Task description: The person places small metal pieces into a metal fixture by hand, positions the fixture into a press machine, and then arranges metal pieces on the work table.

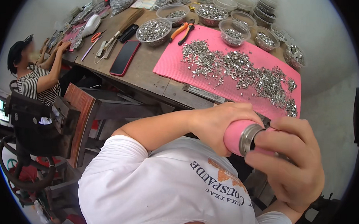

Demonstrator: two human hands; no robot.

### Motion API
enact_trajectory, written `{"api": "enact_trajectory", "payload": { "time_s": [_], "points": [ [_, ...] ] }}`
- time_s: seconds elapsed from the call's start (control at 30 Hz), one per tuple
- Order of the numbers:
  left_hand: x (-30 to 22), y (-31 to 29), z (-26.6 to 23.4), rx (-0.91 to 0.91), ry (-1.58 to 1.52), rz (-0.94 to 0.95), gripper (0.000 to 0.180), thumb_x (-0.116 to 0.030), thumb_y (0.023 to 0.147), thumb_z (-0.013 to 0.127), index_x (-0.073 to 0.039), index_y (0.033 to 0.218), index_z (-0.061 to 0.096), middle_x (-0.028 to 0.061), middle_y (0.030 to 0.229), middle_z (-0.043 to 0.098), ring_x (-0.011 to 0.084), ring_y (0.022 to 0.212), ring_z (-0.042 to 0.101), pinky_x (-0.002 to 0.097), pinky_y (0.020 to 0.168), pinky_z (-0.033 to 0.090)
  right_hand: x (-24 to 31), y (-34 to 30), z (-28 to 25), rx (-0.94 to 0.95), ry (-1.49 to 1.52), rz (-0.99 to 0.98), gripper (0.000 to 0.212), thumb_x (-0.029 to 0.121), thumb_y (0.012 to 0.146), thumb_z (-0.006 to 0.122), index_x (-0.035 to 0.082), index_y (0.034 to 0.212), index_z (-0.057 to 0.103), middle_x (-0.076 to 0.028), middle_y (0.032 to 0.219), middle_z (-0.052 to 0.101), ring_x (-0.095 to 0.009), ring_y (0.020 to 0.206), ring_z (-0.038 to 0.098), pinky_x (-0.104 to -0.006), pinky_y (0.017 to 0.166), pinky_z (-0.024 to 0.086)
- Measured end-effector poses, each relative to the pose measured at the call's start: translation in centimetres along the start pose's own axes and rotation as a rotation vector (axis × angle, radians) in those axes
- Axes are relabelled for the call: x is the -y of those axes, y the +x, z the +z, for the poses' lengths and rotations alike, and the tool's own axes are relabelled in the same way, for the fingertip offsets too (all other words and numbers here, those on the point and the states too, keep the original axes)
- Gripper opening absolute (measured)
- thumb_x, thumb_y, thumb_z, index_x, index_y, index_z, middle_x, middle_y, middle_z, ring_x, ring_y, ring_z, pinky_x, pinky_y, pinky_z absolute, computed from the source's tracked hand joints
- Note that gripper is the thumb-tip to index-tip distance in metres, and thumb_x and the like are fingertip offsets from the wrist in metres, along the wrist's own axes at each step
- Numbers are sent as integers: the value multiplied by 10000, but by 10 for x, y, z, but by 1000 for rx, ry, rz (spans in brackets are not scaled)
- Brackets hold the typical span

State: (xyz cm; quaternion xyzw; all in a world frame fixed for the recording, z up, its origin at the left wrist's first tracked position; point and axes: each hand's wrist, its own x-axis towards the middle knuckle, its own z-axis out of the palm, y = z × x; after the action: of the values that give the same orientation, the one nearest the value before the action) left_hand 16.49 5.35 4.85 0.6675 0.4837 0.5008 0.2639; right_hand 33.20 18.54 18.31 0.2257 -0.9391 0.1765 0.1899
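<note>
A pink flask (234,138) with a bare steel neck (248,139) is held tilted in front of my chest. My left hand (220,123) is wrapped round its body. Close by the mouth, my right hand (294,157) has its fingers curled round a pink cap (264,151), which they mostly cover. The cap looks off the neck; whether it still touches the rim I cannot tell. Beyond both hands, a pink textured mat (171,58) lies on the table, strewn with small shiny silver pieces (238,68).
Clear plastic tubs of silver pieces (154,31) line the wooden table (143,77). Pliers with orange handles (178,32), a phone in a red case (125,58) and scissors (96,37) lie left of the mat. A person in a striped top (37,81) works at the far left, near a wooden stool (81,102).
</note>
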Motion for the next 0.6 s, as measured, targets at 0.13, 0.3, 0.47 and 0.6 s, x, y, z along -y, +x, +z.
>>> {"api": "enact_trajectory", "payload": {
  "time_s": [0.13, 0.3, 0.47, 0.6],
  "points": [
    [8, 1, 2, -40, -69, 82, 786, -182, 505, 905, -122, 1245, 648, 64, 1079, 650, 268, 958, 609, 375, 841, 488, 12, -13, 0, -289, 111, 143, 241, 231, 728, 783, 114, 900, 663, -152, 1034, 620, -381, 974, 613, -445, 758, 516],
    [-13, 7, -13, -63, -71, 137, 639, -187, 615, 931, -80, 1200, 699, 58, 1077, 679, 223, 961, 629, 358, 844, 505, 4, -40, 8, -591, 26, 283, 554, 185, 779, 755, 67, 1293, 584, -223, 1277, 591, -389, 1122, 613, -490, 962, 510],
    [-35, 20, -25, -86, 9, 213, 511, -167, 703, 900, -56, 1166, 715, 106, 1069, 670, 250, 989, 656, 364, 880, 549, -5, -74, 13, -742, 64, 466, 766, 191, 694, 799, -38, 1373, 528, -240, 1369, 559, -371, 1232, 589, -489, 1085, 461],
    [-53, 28, -28, -153, 102, 312, 432, -178, 746, 881, -43, 1128, 729, 98, 1068, 639, 253, 989, 657, 378, 881, 569, -8, -94, 10, -838, 307, 614, 958, 270, 642, 902, -133, 1397, 473, -228, 1300, 590, -313, 1218, 610, -393, 1064, 482]
  ]
}}
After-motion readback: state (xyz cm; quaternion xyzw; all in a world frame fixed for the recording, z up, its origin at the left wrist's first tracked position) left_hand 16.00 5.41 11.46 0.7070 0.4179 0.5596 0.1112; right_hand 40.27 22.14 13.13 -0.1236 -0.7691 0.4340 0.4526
